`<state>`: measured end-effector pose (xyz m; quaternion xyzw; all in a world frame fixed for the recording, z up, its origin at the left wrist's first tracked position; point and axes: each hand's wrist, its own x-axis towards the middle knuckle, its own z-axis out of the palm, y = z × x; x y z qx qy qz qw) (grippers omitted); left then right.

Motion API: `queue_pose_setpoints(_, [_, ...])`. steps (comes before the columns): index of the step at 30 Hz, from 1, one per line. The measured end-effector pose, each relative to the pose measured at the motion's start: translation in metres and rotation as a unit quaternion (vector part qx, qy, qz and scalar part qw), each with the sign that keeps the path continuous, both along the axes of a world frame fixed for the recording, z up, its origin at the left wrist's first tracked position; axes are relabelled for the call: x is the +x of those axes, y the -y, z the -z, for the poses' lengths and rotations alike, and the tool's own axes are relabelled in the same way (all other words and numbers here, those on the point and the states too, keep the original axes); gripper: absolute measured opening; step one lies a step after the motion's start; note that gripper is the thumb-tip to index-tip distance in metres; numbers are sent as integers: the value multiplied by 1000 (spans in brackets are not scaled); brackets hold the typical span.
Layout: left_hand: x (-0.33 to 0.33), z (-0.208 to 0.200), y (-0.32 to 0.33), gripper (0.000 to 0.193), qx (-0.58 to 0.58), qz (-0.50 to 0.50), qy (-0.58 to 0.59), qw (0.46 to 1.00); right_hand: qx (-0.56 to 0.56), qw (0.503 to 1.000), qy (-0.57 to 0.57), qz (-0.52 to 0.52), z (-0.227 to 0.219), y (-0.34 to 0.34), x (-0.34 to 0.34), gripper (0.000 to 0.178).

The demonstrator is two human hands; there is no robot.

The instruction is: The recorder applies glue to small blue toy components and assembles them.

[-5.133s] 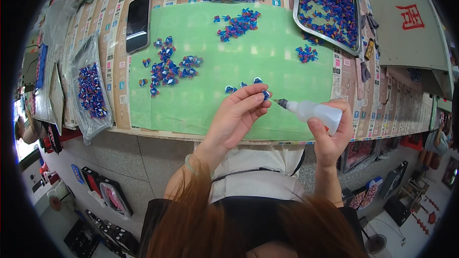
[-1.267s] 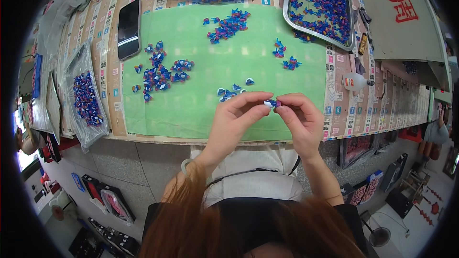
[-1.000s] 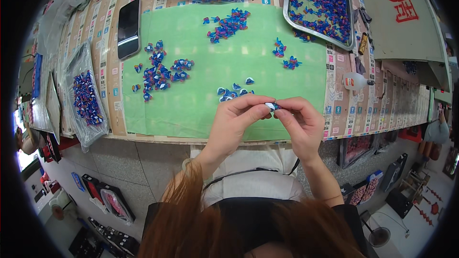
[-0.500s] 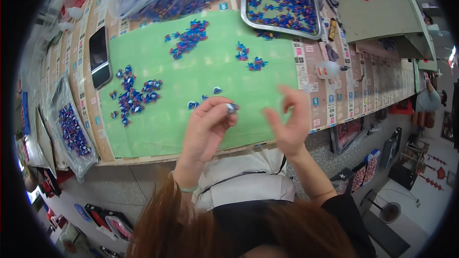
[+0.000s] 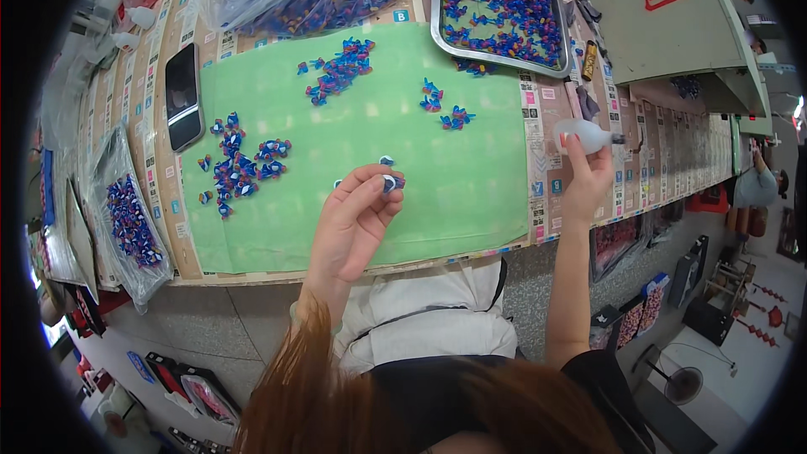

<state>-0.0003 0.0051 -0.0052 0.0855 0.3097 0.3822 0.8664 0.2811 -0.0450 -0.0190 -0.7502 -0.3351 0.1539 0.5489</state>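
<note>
Over the near part of the green sheet (image 5: 454, 193), my left hand (image 5: 351, 223) pinches a small blue-and-white plastic piece (image 5: 391, 184) between thumb and fingertips. My right hand (image 5: 590, 175) has reached to the right of the sheet, its fingers closed on a translucent white squeeze bottle (image 5: 588, 134) with a dark tip, which lies on its side. Another small piece (image 5: 386, 160) sits just beyond my left hand. A cluster of blue, white and red pieces (image 5: 235, 166) lies at the left of the sheet. Blue-and-red pieces (image 5: 343, 70) form a heap farther back.
A metal tray (image 5: 504, 55) full of small coloured pieces stands at the back, beside a clear plastic bag (image 5: 324, 8) of more. A phone (image 5: 183, 99) lies on the left, near a bagged batch (image 5: 134, 227). A grey-green metal box (image 5: 664, 29) stands at the right.
My right hand has moved right, from over the sheet's right edge to the squeeze bottle, and closed on it. My left hand keeps its pinch on the small piece, shifted slightly left.
</note>
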Motion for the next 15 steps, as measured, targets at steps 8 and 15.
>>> queue_pose_setpoints(8, [2,4,1,15,-7,-2,-11,1000,62,878,-430,-204,-35,4,-61,33])
queue_pose_setpoints(15, [2,0,1,16,-22,-11,-33,999,17,862,-459,-214,-53,-1,-93,33])
